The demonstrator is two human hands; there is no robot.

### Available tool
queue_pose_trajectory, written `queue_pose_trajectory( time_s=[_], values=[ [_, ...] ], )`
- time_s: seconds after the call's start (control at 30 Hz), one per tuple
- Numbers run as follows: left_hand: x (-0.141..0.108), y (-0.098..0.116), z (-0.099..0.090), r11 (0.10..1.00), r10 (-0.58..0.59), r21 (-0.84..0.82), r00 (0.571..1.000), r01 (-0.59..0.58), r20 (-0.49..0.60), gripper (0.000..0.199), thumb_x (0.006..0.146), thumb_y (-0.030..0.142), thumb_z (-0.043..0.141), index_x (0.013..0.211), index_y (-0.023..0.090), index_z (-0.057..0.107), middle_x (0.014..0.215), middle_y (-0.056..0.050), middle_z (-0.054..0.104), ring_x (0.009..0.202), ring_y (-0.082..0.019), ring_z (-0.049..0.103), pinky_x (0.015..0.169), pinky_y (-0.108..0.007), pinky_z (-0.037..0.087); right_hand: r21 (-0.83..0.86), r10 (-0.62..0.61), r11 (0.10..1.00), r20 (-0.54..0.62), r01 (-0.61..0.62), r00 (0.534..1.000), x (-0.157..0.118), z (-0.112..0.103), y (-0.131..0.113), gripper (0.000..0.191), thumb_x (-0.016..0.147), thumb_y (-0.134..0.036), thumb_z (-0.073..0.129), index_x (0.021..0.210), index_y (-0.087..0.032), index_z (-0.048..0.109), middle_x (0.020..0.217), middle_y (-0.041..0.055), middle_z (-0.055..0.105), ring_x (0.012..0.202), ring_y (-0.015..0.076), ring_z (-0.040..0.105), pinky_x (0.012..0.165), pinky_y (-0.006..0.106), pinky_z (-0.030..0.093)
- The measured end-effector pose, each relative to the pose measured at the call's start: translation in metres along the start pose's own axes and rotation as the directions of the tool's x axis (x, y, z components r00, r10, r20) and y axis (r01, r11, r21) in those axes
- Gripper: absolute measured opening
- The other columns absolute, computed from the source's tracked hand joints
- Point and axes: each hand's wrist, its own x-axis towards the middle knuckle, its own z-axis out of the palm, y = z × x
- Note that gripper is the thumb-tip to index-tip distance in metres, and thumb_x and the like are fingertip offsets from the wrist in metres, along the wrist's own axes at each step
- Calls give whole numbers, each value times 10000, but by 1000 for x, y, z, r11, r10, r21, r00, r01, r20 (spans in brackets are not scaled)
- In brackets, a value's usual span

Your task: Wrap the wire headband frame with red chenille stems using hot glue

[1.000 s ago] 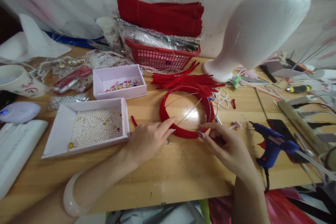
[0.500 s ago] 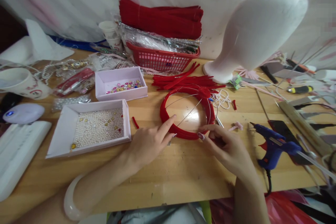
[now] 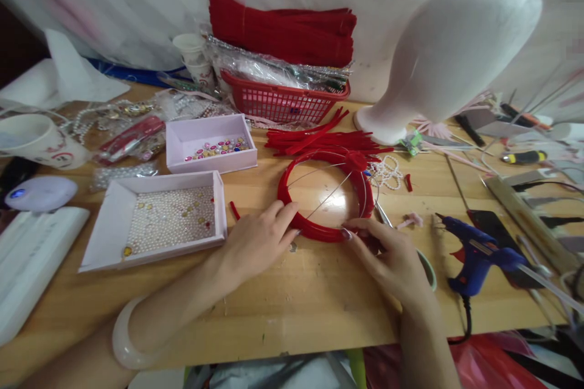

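A red fuzzy ring (image 3: 319,232) with thin wires across it and a red disc (image 3: 356,161) at its far right edge lies on the table. At the ring's left front, my left hand (image 3: 255,243) is closed, with index finger and thumb gripping the red band. My right hand (image 3: 392,261) pinches the same band at the front right; its lower fingers are curled and partly hidden. Beyond the ring is a bundle of red pipe cleaners (image 3: 319,141). Metal tips, perhaps of scissors (image 3: 384,215), show beside my right hand.
Left stand a box of pearl beads (image 3: 168,219) and a smaller gem box (image 3: 210,155). Behind are a red basket (image 3: 287,103) and a white foam head (image 3: 451,55). To the right lies a blue glue gun (image 3: 474,249). A greenish curved rim (image 3: 427,268) shows beside my right wrist.
My left index finger has drawn back from over the ring's opening onto its left front band. My right hand has shifted slightly left, and the greenish rim has come into sight beside it.
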Motion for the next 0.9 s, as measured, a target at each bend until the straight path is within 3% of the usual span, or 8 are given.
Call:
queue_pose_trajectory(
  time_s=[0.27,0.33,0.47,0.6,0.73,0.9],
  values=[
    [2,-1,1,999,14,31,1000,-14,-1,325,983,300,521,1290,194,531,1213,-115,635,929,-281,720,710,-378,587,26,-26,999,-37,27,999,-4,2,0,145,938,-306,585,1029,-202,629,638,-30,601,492,106,488,472,225,358],
    [2,-1,2,999,14,48,1000,-14,-4,326,981,300,524,1292,202,533,1191,-110,636,898,-271,722,684,-363,582,71,-8,997,-67,12,998,-6,4,0,108,927,-306,602,963,-210,572,621,-47,560,477,97,458,449,215,338],
    [1,-2,3,998,28,60,999,-27,-17,327,975,289,535,1293,213,537,1137,-91,640,861,-247,718,668,-334,564,79,-38,996,-136,49,990,-7,6,0,210,903,-282,635,801,-231,460,582,-68,503,447,80,396,423,206,301],
    [0,-1,3,997,33,73,999,-31,-28,340,972,286,536,1306,220,537,1133,-92,635,863,-240,714,656,-314,550,17,-114,993,-62,115,992,-7,2,-4,50,920,-243,609,960,-216,595,628,-41,591,490,100,489,464,215,359],
    [-1,0,3,996,24,85,1000,-23,-16,354,969,282,543,1318,224,539,1134,-88,638,856,-242,719,636,-309,546,-50,-169,984,4,169,986,-6,-2,-12,128,941,-255,610,1052,-215,659,654,-22,644,500,110,533,495,227,393],
    [-1,-1,4,997,21,77,999,-18,-27,362,970,276,542,1329,229,537,1132,-85,642,874,-255,721,637,-321,556,-2,-295,955,85,297,952,-1,-1,-19,246,981,-156,501,1132,-210,688,844,39,748,575,119,608,557,223,466]
  ],
)
